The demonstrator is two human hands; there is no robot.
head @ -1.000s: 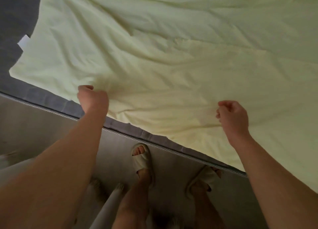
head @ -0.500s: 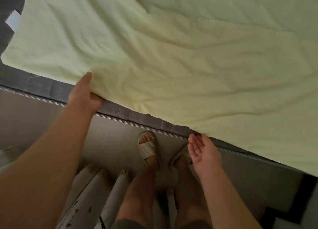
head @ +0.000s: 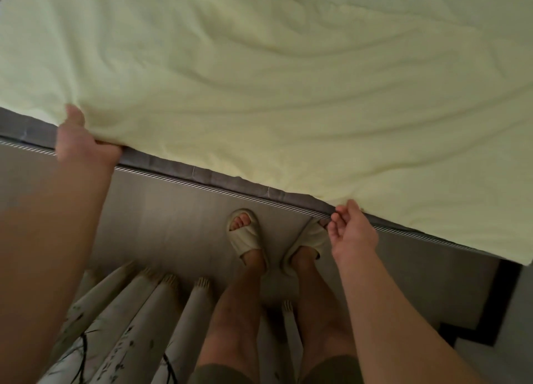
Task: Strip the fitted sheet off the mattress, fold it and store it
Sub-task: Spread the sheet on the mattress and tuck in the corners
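Hands have dropped to the near edge: our left hand (head: pixel 83 144) grips the sheet (head: pixel 288 95), our right hand (head: pixel 356 233), fingers released, reaches for it; folding looks next.

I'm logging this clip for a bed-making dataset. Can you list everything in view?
sheet: one, pale yellow-green, spread wrinkled over the mattress
mattress: one, grey top band with striped piping, grey-beige side, under the sheet
curtain: one, white with dark branch print, bottom left
slippers: two, cream, on the feet beside the mattress
legs: two, bare, bottom centre
left hand: one, grips the sheet's near edge
right hand: one, fingers curled at the sheet's edge; grip unclear
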